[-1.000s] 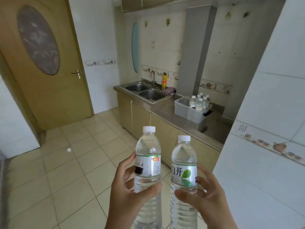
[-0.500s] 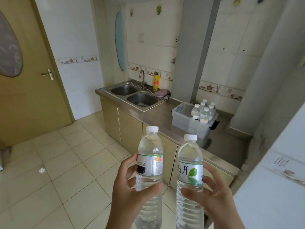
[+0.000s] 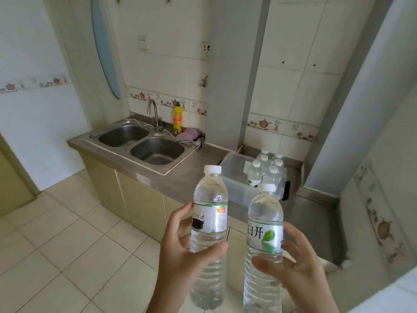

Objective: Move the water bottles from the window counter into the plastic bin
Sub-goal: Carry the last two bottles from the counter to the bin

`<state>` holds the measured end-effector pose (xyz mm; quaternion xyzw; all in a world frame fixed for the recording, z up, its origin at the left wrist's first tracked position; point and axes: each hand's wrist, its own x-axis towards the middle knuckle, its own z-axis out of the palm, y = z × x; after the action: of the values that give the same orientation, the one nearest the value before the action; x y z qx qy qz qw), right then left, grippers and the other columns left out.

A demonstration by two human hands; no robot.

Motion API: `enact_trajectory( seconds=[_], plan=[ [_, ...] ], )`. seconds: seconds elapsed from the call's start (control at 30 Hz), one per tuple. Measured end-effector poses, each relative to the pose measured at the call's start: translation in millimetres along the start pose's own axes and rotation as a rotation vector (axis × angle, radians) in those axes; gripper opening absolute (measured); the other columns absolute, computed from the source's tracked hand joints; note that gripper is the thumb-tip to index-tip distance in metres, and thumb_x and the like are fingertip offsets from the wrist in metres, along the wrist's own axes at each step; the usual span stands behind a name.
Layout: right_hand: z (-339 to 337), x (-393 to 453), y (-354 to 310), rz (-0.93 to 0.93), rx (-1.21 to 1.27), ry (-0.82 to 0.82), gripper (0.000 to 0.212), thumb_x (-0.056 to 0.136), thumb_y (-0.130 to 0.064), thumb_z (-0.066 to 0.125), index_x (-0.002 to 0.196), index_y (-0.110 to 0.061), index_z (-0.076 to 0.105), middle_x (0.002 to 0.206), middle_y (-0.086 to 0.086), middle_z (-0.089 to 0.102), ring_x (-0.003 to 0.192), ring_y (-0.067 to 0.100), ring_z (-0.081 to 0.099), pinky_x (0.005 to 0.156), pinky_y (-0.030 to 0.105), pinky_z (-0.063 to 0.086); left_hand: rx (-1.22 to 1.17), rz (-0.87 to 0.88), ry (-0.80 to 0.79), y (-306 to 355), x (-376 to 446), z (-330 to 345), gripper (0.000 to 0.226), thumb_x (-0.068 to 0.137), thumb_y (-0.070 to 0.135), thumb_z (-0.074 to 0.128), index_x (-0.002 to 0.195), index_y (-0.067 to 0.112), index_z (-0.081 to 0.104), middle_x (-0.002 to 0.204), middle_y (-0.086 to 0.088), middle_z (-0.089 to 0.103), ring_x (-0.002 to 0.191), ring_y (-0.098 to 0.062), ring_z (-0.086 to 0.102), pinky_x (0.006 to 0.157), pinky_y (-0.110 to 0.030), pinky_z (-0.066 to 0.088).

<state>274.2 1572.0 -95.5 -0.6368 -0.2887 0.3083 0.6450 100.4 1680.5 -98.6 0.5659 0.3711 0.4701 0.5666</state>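
Carrying phase: two water bottles are held upright in front of the body, one per hand, so both can be dropped into the bin in a single trip. The left hand (image 3: pixel 180 251) is wrapped around the left bottle (image 3: pixel 209 236) at and just below its label, thumb across the front. The right hand (image 3: pixel 297 263) is clasped on the right bottle (image 3: pixel 264 249) below the leaf label, fingers partly splayed. Both are gripped at mid-body, probably for balance and to keep the white caps clear.

The plastic bin (image 3: pixel 234 164) is seen on the steel desk (image 3: pixel 191 177), toward its back edge beside the grey pillar (image 3: pixel 234 71) and right of the double sink (image 3: pixel 144 143). Six or so bottles (image 3: pixel 266 170) are already standing in the bin's right half; the left half looks free, so that is judged the likely drop zone.

Versus the earlier frames: the bin and sink are now larger and nearer in view, the door is almost out of frame at left, and the desk is closed in on. The grip on both bottles is unchanged. Neither bottle is in the bin yet.
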Motion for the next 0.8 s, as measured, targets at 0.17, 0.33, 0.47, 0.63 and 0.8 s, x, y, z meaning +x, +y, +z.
enact_trajectory(
  seconds=[0.17, 0.33, 0.47, 0.63, 0.8],
  plan=[
    [12, 99, 16, -0.013, 0.013, 0.033, 0.086, 0.035, -0.006, 0.096, 0.108, -0.037, 0.063, 0.091, 0.007, 0.074, 0.085, 0.026, 0.07, 0.073, 0.037, 0.053, -0.007, -0.017, -0.008, -22, 85, 28, 0.085, 0.037, 0.024, 0.093, 0.106, 0.059, 0.06, 0.11, 0.01, 0.074, 0.105, -0.016, 0.07, 0.093, -0.045, 0.056],
    [23, 191, 16, -0.006, 0.017, 0.039, 0.082, 0.047, 0.003, 0.09, 0.107, -0.044, 0.058, 0.098, 0.005, 0.07, 0.094, 0.026, 0.067, 0.081, 0.044, 0.054, -0.005, -0.026, -0.045, -31, 163, 55, 0.088, 0.043, 0.014, 0.093, 0.116, 0.05, 0.058, 0.11, 0.012, 0.074, 0.099, -0.014, 0.072, 0.084, -0.034, 0.056],
    [29, 248, 11, -0.026, -0.016, 0.057, 0.08, 0.051, -0.003, 0.09, 0.11, -0.044, 0.054, 0.102, 0.001, 0.066, 0.097, 0.022, 0.065, 0.085, 0.045, 0.054, -0.005, -0.019, -0.068, -33, 218, 76, 0.09, 0.046, 0.003, 0.092, 0.12, 0.041, 0.057, 0.107, 0.009, 0.076, 0.091, -0.013, 0.074, 0.072, -0.028, 0.058],
    [33, 306, 11, -0.08, -0.086, 0.124, 0.087, 0.05, -0.006, 0.091, 0.118, -0.04, 0.049, 0.111, 0.0, 0.062, 0.098, 0.013, 0.063, 0.084, 0.037, 0.053, -0.053, -0.047, -0.074, -45, 290, 103, 0.087, 0.046, -0.001, 0.095, 0.113, 0.043, 0.059, 0.106, 0.001, 0.075, 0.092, -0.013, 0.074, 0.068, -0.027, 0.06],
    [42, 361, 13, -0.129, -0.116, 0.197, 0.087, 0.052, -0.003, 0.09, 0.12, -0.038, 0.048, 0.109, -0.004, 0.063, 0.089, 0.003, 0.066, 0.074, 0.025, 0.056, -0.088, -0.02, -0.155, -61, 368, 132, 0.094, 0.039, 0.015, 0.094, 0.121, 0.044, 0.059, 0.108, 0.0, 0.075, 0.098, -0.016, 0.073, 0.073, -0.031, 0.06]
  ],
)
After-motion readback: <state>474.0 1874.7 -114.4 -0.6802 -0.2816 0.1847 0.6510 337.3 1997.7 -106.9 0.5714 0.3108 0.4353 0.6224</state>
